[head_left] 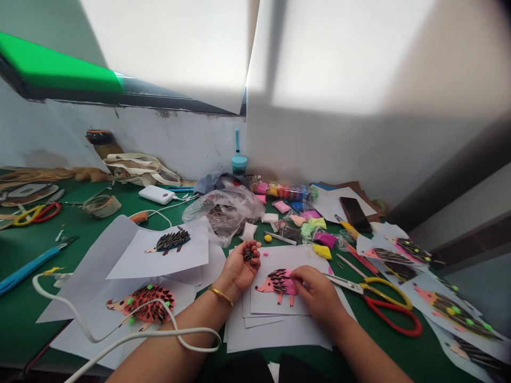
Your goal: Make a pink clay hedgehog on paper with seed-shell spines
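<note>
Left hand point(244, 263): palm up, fingers curled into a cup, holding a small heap of dark seeds point(249, 256); right hand point(319, 292): palm down, narrow, thumb and fingertips drawn together at the rear of the pink hedgehog point(276, 281); whether a seed sits between those fingertips cannot be told; the hedgehog lies between the two hands, on the top sheet of a paper stack point(260, 307); dark seeds cover much of its back, with pink showing between them and at the rear beside the right hand; step in hand, as judged: setting seeds singly into the back as spines; the next move appears to call for a light press at the rear, seed kept in line with its neighbours, then a fresh seed from the left palm; scissors point(393, 306) lie open on the desk point(96, 227) just right of the right hand; a clear plastic bag point(202, 208) stands beyond the left hand; an orange hedgehog point(148, 304) lies left of the left hand, beneath a white cable point(191, 332)
</note>
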A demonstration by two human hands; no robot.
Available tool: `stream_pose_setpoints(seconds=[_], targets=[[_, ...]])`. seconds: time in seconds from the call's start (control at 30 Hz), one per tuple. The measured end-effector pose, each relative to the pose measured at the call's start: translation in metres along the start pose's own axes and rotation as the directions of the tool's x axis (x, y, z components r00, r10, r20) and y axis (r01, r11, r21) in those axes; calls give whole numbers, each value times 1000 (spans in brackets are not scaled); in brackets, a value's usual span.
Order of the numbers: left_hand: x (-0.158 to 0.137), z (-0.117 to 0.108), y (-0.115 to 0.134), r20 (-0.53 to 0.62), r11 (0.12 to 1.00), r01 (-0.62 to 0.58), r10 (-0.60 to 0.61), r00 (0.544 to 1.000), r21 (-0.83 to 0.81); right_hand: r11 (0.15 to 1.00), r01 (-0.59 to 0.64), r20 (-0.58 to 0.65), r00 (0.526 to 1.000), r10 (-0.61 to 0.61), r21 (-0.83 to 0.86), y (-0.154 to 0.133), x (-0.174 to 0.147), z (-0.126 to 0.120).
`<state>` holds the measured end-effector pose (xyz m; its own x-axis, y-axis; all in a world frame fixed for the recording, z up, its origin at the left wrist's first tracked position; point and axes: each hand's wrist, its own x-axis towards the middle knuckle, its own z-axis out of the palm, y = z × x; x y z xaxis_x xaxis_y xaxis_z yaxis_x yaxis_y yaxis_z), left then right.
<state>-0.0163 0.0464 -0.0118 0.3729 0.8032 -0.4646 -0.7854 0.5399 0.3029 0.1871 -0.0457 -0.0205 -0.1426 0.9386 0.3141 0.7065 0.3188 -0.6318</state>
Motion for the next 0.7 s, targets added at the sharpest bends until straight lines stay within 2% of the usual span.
stream_pose_setpoints(seconds=[0.7], targets=[[0,0,0,6,1000,1,-1,1000,3,997,20,19,1000,-19,-79,-2,1,6]])
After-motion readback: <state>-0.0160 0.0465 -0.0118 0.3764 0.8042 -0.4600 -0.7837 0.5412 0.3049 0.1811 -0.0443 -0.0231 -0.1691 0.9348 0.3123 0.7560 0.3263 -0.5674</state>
